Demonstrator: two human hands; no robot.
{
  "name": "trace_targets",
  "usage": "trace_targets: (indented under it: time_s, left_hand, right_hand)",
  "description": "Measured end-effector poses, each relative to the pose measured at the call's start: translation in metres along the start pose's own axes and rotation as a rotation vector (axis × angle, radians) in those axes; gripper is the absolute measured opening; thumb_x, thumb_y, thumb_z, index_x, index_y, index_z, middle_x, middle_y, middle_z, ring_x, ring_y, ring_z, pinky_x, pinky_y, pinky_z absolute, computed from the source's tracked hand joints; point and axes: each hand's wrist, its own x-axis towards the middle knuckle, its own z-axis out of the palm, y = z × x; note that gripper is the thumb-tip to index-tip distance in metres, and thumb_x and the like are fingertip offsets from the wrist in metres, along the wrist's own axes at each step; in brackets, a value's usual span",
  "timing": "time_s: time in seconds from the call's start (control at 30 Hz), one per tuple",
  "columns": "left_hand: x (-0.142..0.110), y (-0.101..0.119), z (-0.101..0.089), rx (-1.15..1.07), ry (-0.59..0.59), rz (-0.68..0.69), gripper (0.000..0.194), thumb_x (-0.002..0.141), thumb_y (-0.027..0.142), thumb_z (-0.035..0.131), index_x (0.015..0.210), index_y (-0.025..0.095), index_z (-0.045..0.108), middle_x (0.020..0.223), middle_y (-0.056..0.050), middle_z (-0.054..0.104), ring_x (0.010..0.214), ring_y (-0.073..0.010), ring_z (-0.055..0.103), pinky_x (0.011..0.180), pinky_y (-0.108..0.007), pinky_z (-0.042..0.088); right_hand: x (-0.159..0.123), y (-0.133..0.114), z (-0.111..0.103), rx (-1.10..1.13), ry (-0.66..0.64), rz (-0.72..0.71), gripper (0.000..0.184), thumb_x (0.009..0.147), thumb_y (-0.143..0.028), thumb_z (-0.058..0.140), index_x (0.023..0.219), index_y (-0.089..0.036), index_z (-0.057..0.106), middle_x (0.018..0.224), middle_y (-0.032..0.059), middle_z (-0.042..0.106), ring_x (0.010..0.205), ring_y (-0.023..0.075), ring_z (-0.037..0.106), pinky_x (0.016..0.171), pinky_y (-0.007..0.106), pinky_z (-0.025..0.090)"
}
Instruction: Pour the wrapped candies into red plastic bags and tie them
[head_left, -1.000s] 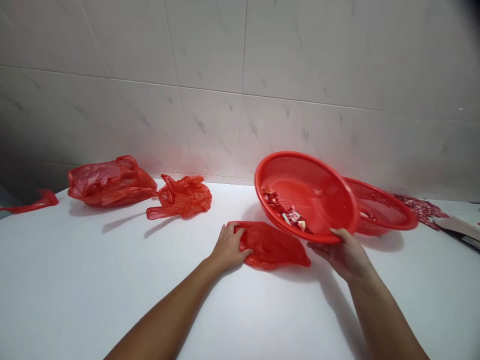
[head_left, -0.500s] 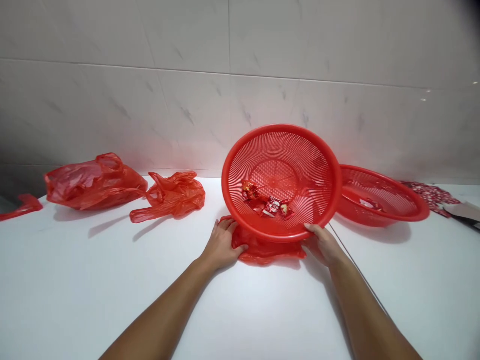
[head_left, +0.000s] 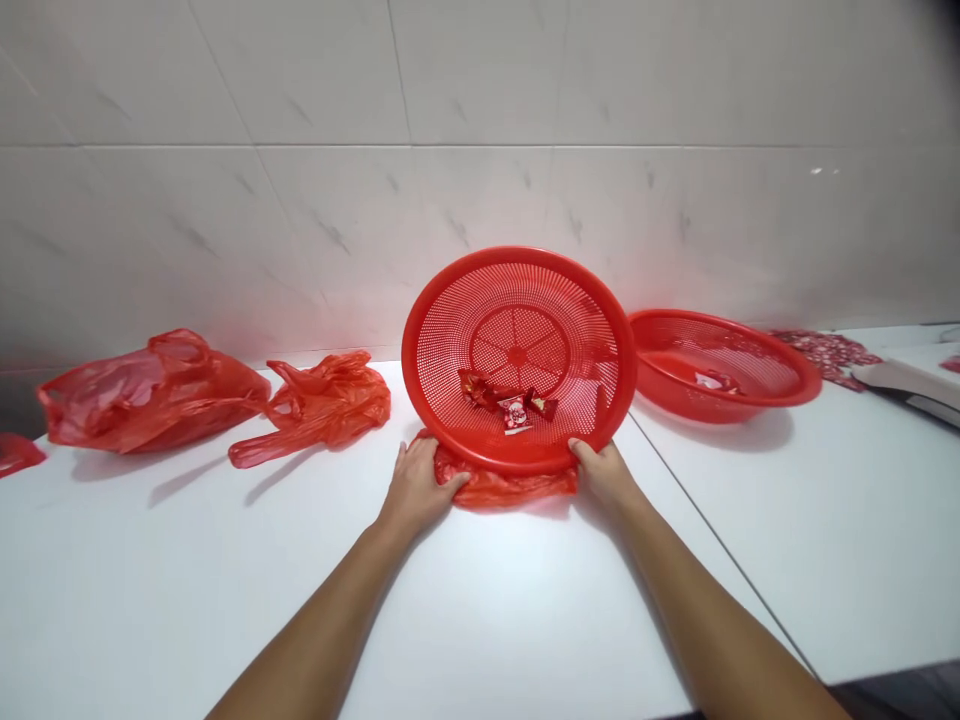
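A red perforated plastic basket (head_left: 517,330) is tipped up, its open side facing me. My right hand (head_left: 604,465) grips its lower right rim, thumb over the edge and fingers underneath. Inside, a few small red wrapped packets (head_left: 516,412) lie against the lower wall. Under the basket lies a crumpled red plastic bag (head_left: 517,490), partly hidden by it. My left hand (head_left: 421,482) is closed on the bag's left end, the thumb resting on the film and the fingertips partly out of sight.
A second red basket (head_left: 720,400) with a packet inside stands on the right, near a red-and-white patterned item (head_left: 825,355). Leftward lie a bulky red bag (head_left: 154,395) and a crumpled one (head_left: 330,405). A tiled wall (head_left: 480,200) backs the white table (head_left: 487,620).
The whole view has shifted, so things appear farther left. The packets have slid slightly rightward within the basket. Both hands keep their places on bag and rim.
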Motion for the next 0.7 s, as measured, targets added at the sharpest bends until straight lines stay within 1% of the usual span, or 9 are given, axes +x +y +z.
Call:
trace_targets:
  time_s: [0.1, 0.23, 0.3, 0.37, 0.4, 0.5, 0.53, 0.6, 0.7]
  left_hand:
    - [0.001, -0.001, 0.000, 0.024, 0.038, -0.016, 0.047, 0.082, 0.035, 0.076, 0.125, 0.022, 0.061, 0.131, -0.011, 0.070, 0.133, -0.0329, 0.060, 0.131, -0.060, 0.017]
    - [0.001, -0.003, -0.001, 0.063, 0.171, -0.014, 0.036, 0.081, 0.030, 0.074, 0.113, 0.022, 0.059, 0.124, -0.011, 0.069, 0.130, -0.0340, 0.060, 0.130, -0.063, 0.017]
    - [0.002, -0.004, -0.002, 0.084, 0.209, -0.031, 0.034, 0.080, 0.030, 0.075, 0.108, 0.023, 0.057, 0.123, -0.011, 0.068, 0.129, -0.0351, 0.060, 0.129, -0.065, 0.018]
    - [0.002, -0.004, -0.002, 0.104, 0.202, -0.043, 0.035, 0.078, 0.030, 0.076, 0.105, 0.023, 0.054, 0.122, -0.011, 0.067, 0.130, -0.0361, 0.058, 0.128, -0.067, 0.018]
    - [0.001, -0.004, -0.002, 0.111, 0.189, -0.045, 0.037, 0.077, 0.030, 0.076, 0.105, 0.023, 0.053, 0.122, -0.011, 0.066, 0.131, -0.0368, 0.057, 0.127, -0.067, 0.019]
    - [-0.001, -0.001, -0.002, 0.123, 0.164, -0.038, 0.040, 0.076, 0.027, 0.075, 0.108, 0.023, 0.051, 0.128, -0.014, 0.063, 0.140, -0.0391, 0.048, 0.127, -0.067, 0.020]
    - [-0.002, 0.000, -0.002, 0.125, 0.159, -0.035, 0.042, 0.075, 0.025, 0.074, 0.109, 0.024, 0.050, 0.131, -0.015, 0.062, 0.143, -0.0396, 0.045, 0.127, -0.067, 0.020]
    - [-0.003, 0.002, -0.002, 0.127, 0.146, -0.030, 0.047, 0.072, 0.025, 0.074, 0.112, 0.024, 0.050, 0.139, -0.015, 0.058, 0.146, -0.0404, 0.040, 0.127, -0.067, 0.020]
    - [-0.005, 0.006, -0.002, 0.122, 0.101, -0.020, 0.057, 0.071, 0.029, 0.076, 0.122, 0.024, 0.049, 0.150, -0.015, 0.050, 0.152, -0.0419, 0.032, 0.129, -0.067, 0.015]
  right_hand:
    - [0.003, -0.001, -0.008, -0.114, 0.045, -0.014, 0.032, 0.081, -0.041, 0.074, 0.104, -0.019, 0.075, 0.107, 0.0096, 0.080, 0.103, 0.0308, 0.074, 0.088, 0.038, 0.060]
    - [0.000, -0.003, -0.008, -0.160, 0.067, -0.036, 0.028, 0.080, -0.043, 0.072, 0.092, -0.018, 0.075, 0.086, 0.0092, 0.079, 0.087, 0.0313, 0.074, 0.072, 0.036, 0.058]
    - [-0.002, -0.003, -0.007, -0.192, 0.073, -0.048, 0.027, 0.081, -0.044, 0.070, 0.090, -0.019, 0.075, 0.079, 0.0075, 0.077, 0.080, 0.0301, 0.073, 0.066, 0.036, 0.056]
    - [-0.003, -0.004, -0.004, -0.214, 0.061, -0.096, 0.028, 0.082, -0.044, 0.068, 0.092, -0.019, 0.074, 0.080, 0.0064, 0.077, 0.078, 0.0296, 0.072, 0.065, 0.036, 0.056]
    - [-0.003, -0.005, -0.003, -0.216, 0.052, -0.136, 0.029, 0.082, -0.044, 0.068, 0.097, -0.020, 0.075, 0.084, 0.0062, 0.077, 0.081, 0.0298, 0.072, 0.068, 0.037, 0.057]
    - [-0.004, -0.010, 0.003, -0.173, 0.040, -0.268, 0.042, 0.083, -0.043, 0.068, 0.120, -0.022, 0.071, 0.102, 0.0065, 0.079, 0.095, 0.0309, 0.073, 0.082, 0.040, 0.058]
    - [-0.005, -0.012, 0.004, -0.157, 0.038, -0.299, 0.046, 0.083, -0.042, 0.069, 0.125, -0.023, 0.070, 0.107, 0.0067, 0.079, 0.099, 0.0311, 0.072, 0.085, 0.042, 0.058]
    - [-0.006, -0.015, 0.005, -0.151, 0.043, -0.319, 0.045, 0.083, -0.042, 0.069, 0.124, -0.023, 0.069, 0.108, 0.0070, 0.078, 0.102, 0.0317, 0.071, 0.086, 0.043, 0.058]
    - [-0.007, -0.015, 0.002, -0.202, 0.051, -0.296, 0.032, 0.083, -0.040, 0.068, 0.110, -0.024, 0.072, 0.098, 0.0062, 0.078, 0.094, 0.0306, 0.072, 0.081, 0.042, 0.059]
